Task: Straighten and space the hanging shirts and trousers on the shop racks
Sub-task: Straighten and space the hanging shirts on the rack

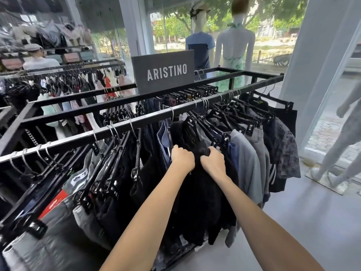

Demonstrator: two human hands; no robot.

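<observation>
Both hands are on the same piece here: a black fuzzy-looking shirt (195,188) hanging about midway along the near black metal rail (136,124) of the rack. My left hand (182,158) is fisted round a bunch of the fabric on its left side, fingers fully curled in. My right hand (214,163) is just beside it, also curled tight, pinching a fold of the same black cloth up near the shoulder. The shirt sits on a black plastic hanger printed ARISTINO (190,122). Packed right up against it on the right are grey shirts (248,153), with a dark patterned shirt (283,149) at the far right end. To the left, dark trousers on black clip hangers (109,173) hang at a slant, unevenly spaced. A dark grey ARISTINO sign (164,72) stands on top of the rack, and 2 white mannequins (235,45) stand by the window behind it.
</observation>
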